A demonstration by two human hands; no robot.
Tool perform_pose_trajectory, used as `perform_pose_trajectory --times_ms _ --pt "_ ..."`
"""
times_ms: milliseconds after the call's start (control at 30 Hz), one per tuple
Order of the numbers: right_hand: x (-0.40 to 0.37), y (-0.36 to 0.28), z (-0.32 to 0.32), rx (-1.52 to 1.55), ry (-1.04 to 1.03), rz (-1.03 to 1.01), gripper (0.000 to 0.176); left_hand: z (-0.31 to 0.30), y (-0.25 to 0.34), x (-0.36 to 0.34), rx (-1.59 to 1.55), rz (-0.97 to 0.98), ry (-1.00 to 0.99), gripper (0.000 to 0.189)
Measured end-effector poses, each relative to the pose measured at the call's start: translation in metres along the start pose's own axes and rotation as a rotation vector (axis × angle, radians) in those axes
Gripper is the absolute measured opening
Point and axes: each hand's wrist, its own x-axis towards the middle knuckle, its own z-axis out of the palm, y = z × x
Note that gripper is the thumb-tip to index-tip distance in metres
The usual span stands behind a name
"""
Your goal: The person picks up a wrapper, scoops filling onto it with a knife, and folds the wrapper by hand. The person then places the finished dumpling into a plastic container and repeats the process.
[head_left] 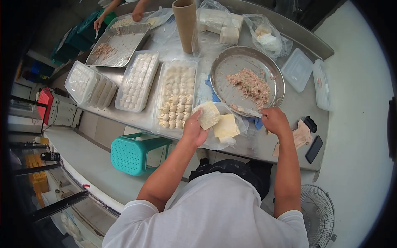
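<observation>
My left hand (194,129) is closed on a square dumpling wrapper (209,115), held up at the near edge of the table. A stack of pale yellow wrappers (226,126) lies on clear plastic just right of it. My right hand (275,121) grips a flat spatula (248,112) whose blade points left, at the near rim of a round metal pan (213,84). Minced meat filling (250,87) is heaped in that pan. Left of my left hand stands a plastic tray (157,118) with rows of folded dumplings (175,108).
More containers of dumplings (137,80) and stacked lidded boxes (89,84) stand left. Another person's hands (138,12) work by a rectangular metal tray (128,39) at the far left. A cardboard tube (186,27) stands upright behind. A phone (314,149) lies right; a green stool (130,155) stands below.
</observation>
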Motion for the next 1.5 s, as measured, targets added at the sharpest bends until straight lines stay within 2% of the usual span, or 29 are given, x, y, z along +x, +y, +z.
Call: perform_pose_trajectory --times_ms 67,100,167,200,267,367,433,467,500,567,600,667,733,800,867,967,1067,1167,1300,1367,1500 --pt "-0.002 -0.001 -0.004 0.194 -0.026 0.058 0.023 0.002 0.001 0.007 0.003 0.016 -0.008 0.040" --pt "-0.005 -0.005 -0.006 0.191 -0.026 0.050 0.023 0.004 0.001 0.011 0.000 0.031 -0.027 0.040" --pt "-0.020 -0.019 -0.008 0.417 0.127 -0.044 0.022 0.009 0.000 0.016 -0.014 0.055 -0.037 0.039" --pt "-0.025 -0.027 -0.008 0.414 0.121 -0.051 0.022 0.013 0.000 0.019 -0.033 0.028 -0.085 0.039" --pt "-0.034 -0.046 -0.007 0.527 0.245 -0.159 0.024 0.021 0.000 0.020 -0.052 -0.004 -0.139 0.039" --pt "-0.043 -0.063 0.005 0.362 0.306 -0.157 0.025 0.030 -0.003 0.022 -0.149 -0.136 -0.184 0.038" --pt "-0.046 -0.053 0.000 0.303 0.288 -0.162 0.023 0.024 -0.006 0.031 -0.131 -0.103 -0.071 0.037" --pt "-0.044 -0.047 -0.003 0.251 0.262 -0.182 0.021 0.020 -0.007 0.033 -0.129 -0.102 -0.074 0.037" --pt "-0.042 -0.043 -0.010 0.253 0.264 -0.182 0.021 0.015 -0.008 0.032 -0.087 -0.036 -0.016 0.036" --pt "-0.039 -0.037 -0.025 -0.011 0.238 -0.009 0.019 0.012 -0.005 0.026 -0.040 0.023 0.042 0.036" --pt "-0.033 -0.032 -0.027 -0.011 0.238 -0.005 0.019 0.016 -0.001 0.020 -0.022 0.032 0.073 0.036" --pt "-0.020 -0.026 -0.027 -0.313 0.018 0.071 0.021 0.016 0.001 0.015 -0.004 0.044 0.105 0.036" --pt "-0.013 -0.033 -0.027 -0.283 -0.006 0.028 0.019 0.014 0.001 0.018 -0.023 0.046 0.003 0.035" --pt "-0.010 -0.039 -0.026 -0.254 -0.039 -0.016 0.017 0.012 0.001 0.020 -0.020 0.048 -0.002 0.035" --pt "-0.009 -0.040 -0.025 -0.047 0.074 -0.001 0.021 0.010 0.000 0.022 -0.016 0.045 -0.007 0.035" --pt "-0.002 -0.041 -0.008 0.018 0.153 0.021 0.022 0.005 -0.004 0.028 -0.035 0.069 -0.018 0.036" --pt "0.008 -0.041 0.025 -0.088 0.116 0.075 0.024 0.011 -0.006 0.033 -0.051 0.051 0.021 0.035" --pt "0.006 -0.043 0.033 0.001 0.117 0.027 0.023 0.006 -0.009 0.047 -0.044 0.043 0.013 0.036" --pt "-0.004 -0.030 0.015 0.098 0.101 0.035 0.022 0.013 -0.006 0.048 -0.046 -0.068 -0.020 0.039" --pt "-0.011 -0.030 0.006 0.270 0.183 -0.063 0.023 0.018 -0.002 0.042 -0.070 -0.091 -0.024 0.041" --pt "-0.015 -0.040 0.003 0.197 0.273 -0.036 0.022 0.014 -0.004 0.040 -0.057 -0.039 -0.053 0.041"
